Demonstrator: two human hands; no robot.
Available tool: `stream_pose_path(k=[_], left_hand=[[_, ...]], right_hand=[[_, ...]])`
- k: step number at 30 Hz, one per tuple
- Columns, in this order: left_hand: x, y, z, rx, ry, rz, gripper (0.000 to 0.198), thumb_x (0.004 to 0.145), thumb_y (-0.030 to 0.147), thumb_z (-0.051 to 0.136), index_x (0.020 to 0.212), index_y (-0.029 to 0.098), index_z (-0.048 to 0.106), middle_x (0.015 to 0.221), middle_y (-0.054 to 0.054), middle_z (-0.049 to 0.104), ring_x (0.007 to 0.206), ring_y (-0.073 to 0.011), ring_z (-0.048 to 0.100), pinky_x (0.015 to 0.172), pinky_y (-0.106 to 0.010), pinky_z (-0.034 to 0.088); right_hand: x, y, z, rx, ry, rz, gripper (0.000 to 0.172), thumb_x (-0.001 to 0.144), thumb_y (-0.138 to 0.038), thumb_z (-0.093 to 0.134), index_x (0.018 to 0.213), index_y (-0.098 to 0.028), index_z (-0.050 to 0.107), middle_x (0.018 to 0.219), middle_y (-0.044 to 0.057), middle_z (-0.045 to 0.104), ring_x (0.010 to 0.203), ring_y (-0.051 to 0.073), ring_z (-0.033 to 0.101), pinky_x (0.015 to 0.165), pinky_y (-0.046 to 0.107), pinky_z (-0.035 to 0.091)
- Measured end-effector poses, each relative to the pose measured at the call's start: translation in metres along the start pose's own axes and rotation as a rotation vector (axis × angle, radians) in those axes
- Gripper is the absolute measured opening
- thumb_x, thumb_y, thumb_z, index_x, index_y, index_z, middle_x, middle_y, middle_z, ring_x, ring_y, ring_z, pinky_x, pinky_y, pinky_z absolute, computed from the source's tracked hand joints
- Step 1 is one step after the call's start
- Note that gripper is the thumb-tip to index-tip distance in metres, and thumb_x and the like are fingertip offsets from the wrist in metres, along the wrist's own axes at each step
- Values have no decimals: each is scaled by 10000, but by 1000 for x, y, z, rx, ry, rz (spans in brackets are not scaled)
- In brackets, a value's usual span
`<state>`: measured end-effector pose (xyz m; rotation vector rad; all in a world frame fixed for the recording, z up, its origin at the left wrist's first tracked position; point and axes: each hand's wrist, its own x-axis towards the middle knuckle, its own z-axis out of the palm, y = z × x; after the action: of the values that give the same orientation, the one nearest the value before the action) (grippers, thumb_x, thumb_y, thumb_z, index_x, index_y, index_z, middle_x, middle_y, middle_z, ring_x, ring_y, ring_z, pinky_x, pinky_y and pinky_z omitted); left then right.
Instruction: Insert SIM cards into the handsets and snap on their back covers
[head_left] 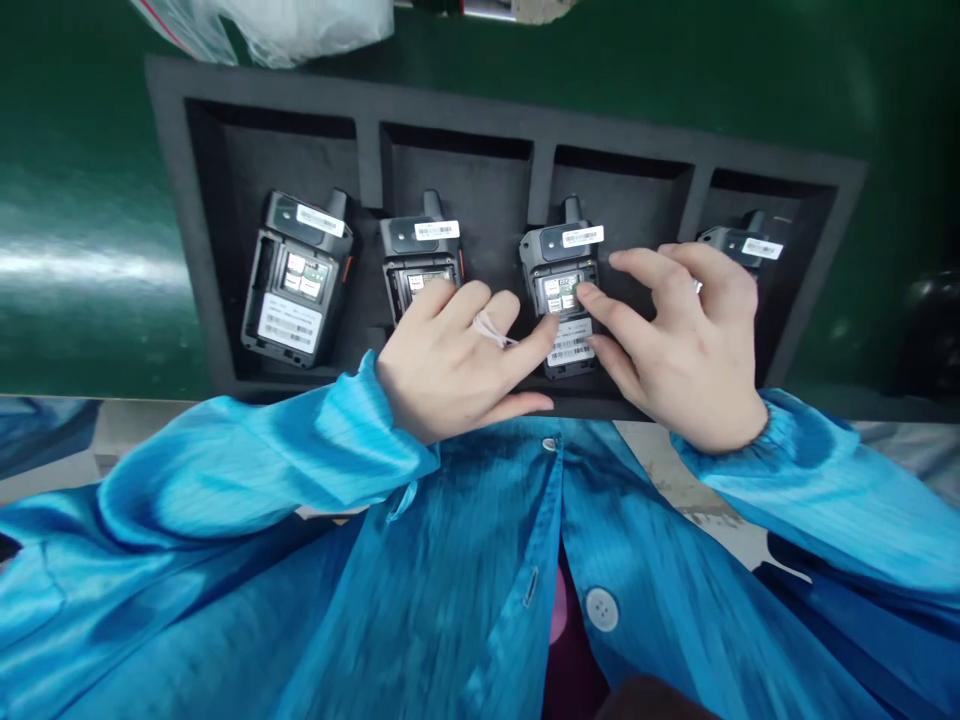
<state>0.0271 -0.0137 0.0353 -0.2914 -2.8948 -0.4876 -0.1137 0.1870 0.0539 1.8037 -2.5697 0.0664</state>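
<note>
A black handheld two-way radio (pixel 545 248) lies back up in the third compartment, with its battery bay uncovered. My left hand (pixel 454 365) reaches in from the left, index fingertip at the lower edge of the metal card slots (pixel 561 291) and thumb apart below. Its other fingers curl above the second radio (pixel 405 238), hiding the lower half. A thin white string (pixel 491 328) loops round one finger. At the slots' right edge rests the index fingertip of my right hand (pixel 686 345); its thumb touches the barcode label (pixel 571 343). No held item shows in either hand.
The black foam tray (pixel 544 175) with several compartments lies on a green tabletop (pixel 67 200). Another open-backed radio (pixel 289 305) sits at the left. My right hand partly covers a radio (pixel 727 240) at the far right. Clear plastic bags (pixel 315 30) lie beyond the tray.
</note>
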Motion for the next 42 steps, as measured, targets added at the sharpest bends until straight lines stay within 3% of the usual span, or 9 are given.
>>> stream_pose_path(k=[3, 8, 11, 18, 23, 27, 31, 37, 42], left_hand=[[-6, 0, -8, -183, 55, 6, 590, 858, 638, 573, 1192, 160, 664, 855, -92, 584, 764, -223, 528, 688, -372, 381], [-17, 3, -17, -1357, 135, -133, 449, 950, 572, 447, 860, 179, 644, 658, -13, 463, 588, -120, 423, 574, -304, 353], [-23, 5, -8, -1734, 152, -98, 563, 952, 640, 318, 635, 214, 508, 538, -2, 342, 506, -124, 383, 519, -316, 362], [-30, 7, 5, -1867, 221, 46, 838, 767, 907, 40, 468, 228, 430, 421, -25, 310, 392, -118, 360, 406, -327, 373], [-29, 5, 2, -2015, 13, 178, 866, 665, 984, 81, 388, 238, 423, 374, -41, 336, 359, -114, 329, 355, -321, 337], [-33, 5, 1, -2108, 7, 148, 791, 694, 960, 260, 493, 263, 573, 388, -37, 366, 407, -137, 385, 386, -311, 363], [-45, 5, -1, -2146, 57, 17, 766, 785, 895, 225, 844, 304, 709, 563, -40, 492, 520, -156, 498, 494, -320, 486], [-54, 4, 0, -2217, 162, 21, 758, 913, 762, 145, 1260, 281, 617, 932, -45, 620, 703, -129, 647, 669, -305, 556], [-53, 9, -1, -2104, 300, -242, 342, 991, 446, 453, 1262, 277, 574, 898, -5, 671, 629, -82, 654, 591, -205, 544]], right_hand=[[1, -3, -3, 6, 73, -11, 412, 923, -341, 556, 1311, -206, 586, 1442, 103, 477, 1301, 387, 416, 1083, 559, 347], [11, -22, -18, 345, 253, -15, 240, 897, -265, 597, 1116, -176, 636, 1208, 106, 599, 1163, 281, 526, 1038, 465, 383], [26, -41, -30, 643, 186, -44, 169, 919, -249, 583, 1063, -184, 641, 1090, 66, 634, 1066, 207, 582, 960, 390, 428], [54, -73, -40, 1013, -118, 50, 118, 908, -266, 623, 950, -179, 692, 937, -5, 687, 867, 124, 629, 764, 265, 491], [65, -84, -41, 1178, -251, 85, 65, 867, -210, 663, 909, -176, 699, 828, -22, 670, 712, 84, 575, 629, 218, 476], [68, -86, -42, 1171, -218, 35, 75, 869, -197, 657, 799, -178, 678, 741, -29, 634, 654, 82, 534, 595, 230, 444], [65, -82, -45, 1100, -109, 42, 73, 863, -213, 678, 803, -180, 656, 798, -29, 644, 732, 88, 575, 659, 237, 456], [56, -80, -43, 958, 43, 57, 52, 893, -228, 664, 859, -191, 649, 869, -34, 661, 786, 76, 596, 740, 229, 470], [55, -83, -40, 861, 112, 73, 48, 913, -219, 636, 882, -188, 615, 861, -47, 631, 767, 39, 570, 747, 180, 482]])
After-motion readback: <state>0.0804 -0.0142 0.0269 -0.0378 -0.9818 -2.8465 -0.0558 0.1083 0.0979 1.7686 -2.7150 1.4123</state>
